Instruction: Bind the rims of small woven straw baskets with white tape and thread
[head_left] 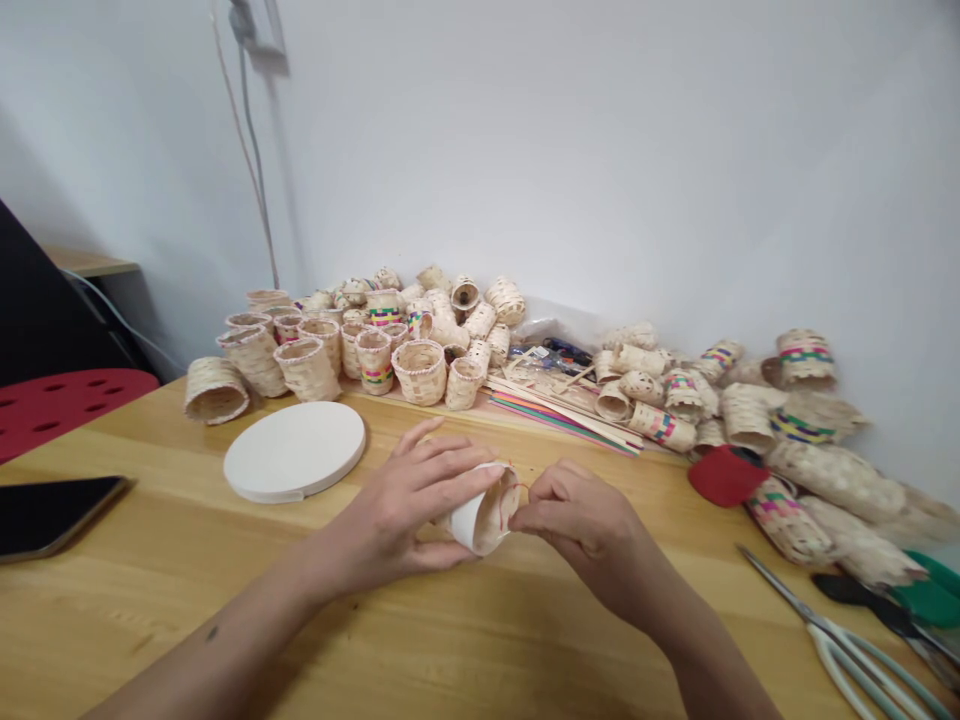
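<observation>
My left hand wraps around a small pale cup-shaped piece lying on its side above the wooden table. Its open end faces my right hand, and a thin red thread runs along that rim. My right hand pinches at the rim and seems to hold the thread, though my fingers hide the exact grip. A round white board lies on the table to the left of my left hand, not touching it.
Several woven baskets are piled against the wall behind my hands, beside bundled coloured strips. Scissors lie at the right, a dark phone at the left. A red stool seat stands beyond the table's left edge.
</observation>
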